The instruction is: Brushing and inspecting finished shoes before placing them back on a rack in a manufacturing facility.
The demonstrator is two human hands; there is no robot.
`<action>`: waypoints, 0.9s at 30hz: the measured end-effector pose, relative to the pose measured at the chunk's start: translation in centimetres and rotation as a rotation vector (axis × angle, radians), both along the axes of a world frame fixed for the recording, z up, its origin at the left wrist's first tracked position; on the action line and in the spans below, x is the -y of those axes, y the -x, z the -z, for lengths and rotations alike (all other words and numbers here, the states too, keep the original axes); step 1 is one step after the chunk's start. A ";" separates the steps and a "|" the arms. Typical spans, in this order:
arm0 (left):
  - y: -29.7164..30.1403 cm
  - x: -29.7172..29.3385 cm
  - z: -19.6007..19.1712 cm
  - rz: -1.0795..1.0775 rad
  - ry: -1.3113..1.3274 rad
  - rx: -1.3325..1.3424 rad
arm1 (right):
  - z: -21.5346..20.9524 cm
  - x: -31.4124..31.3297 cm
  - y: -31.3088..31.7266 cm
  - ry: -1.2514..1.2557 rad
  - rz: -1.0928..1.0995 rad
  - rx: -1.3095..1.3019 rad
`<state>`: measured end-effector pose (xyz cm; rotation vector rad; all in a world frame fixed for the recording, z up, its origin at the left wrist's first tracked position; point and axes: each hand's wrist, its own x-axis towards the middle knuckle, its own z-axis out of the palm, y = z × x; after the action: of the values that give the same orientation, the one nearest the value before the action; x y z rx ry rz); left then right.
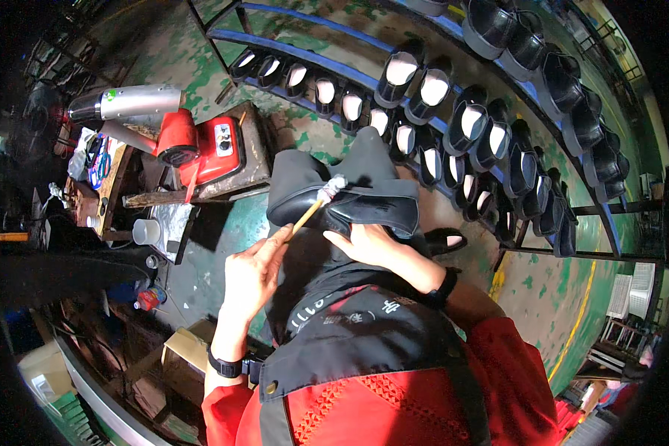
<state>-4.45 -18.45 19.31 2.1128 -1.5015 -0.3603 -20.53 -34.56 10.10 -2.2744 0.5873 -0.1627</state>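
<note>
My left hand (254,269) is closed around a thin wooden stick (305,218). A wad of white cloth (333,189) is wrapped round the stick's far end and sits against a black shoe (383,214). That shoe lies on its side across my lap, on a dark apron (297,172). My right hand (369,245) grips it from the near side, with the thumb pointing left and the fingers partly hidden by the shoe. A dark band is on each wrist.
To the left, a red machine (219,149) with a silver barrel (141,102) stands on a worn stand. Beside it are blue-handled scissors (102,167) and a white cup (146,231). A metal rack (305,53) at the far right carries rows of black shoes (468,125).
</note>
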 end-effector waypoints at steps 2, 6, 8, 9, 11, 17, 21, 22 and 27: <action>-0.2 0.7 0.5 -0.002 0.008 -0.029 | 0.4 -0.3 0.1 0.054 0.037 0.083; -2.1 2.2 3.2 -0.269 0.138 -0.336 | 0.1 0.0 -0.1 0.009 0.072 0.057; -3.5 2.6 5.2 -0.320 0.211 -0.392 | -0.9 0.5 -0.2 -0.128 0.099 0.069; -4.2 2.7 6.6 -0.303 0.301 -0.403 | -1.8 0.5 -0.3 -0.126 0.094 0.073; -4.0 3.0 7.7 -0.332 0.327 -0.543 | -3.6 0.8 -0.3 -0.183 0.114 0.067; -4.0 4.9 8.4 -0.345 0.329 -0.665 | -4.2 1.9 0.2 -0.541 0.210 -0.002; -3.0 7.0 7.9 -0.356 0.240 -1.077 | -2.9 1.6 0.8 -0.593 0.267 0.355; -2.3 7.5 7.4 -0.420 0.199 -1.145 | -2.9 1.7 1.1 -0.632 0.271 0.355; -3.4 8.4 9.4 -0.247 0.276 -1.257 | -8.4 1.6 2.8 -0.206 -0.027 -0.229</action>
<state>-1.05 -26.88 9.88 1.2999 -0.4904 -1.0475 -23.31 -36.18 18.50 -2.1129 0.6594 0.1672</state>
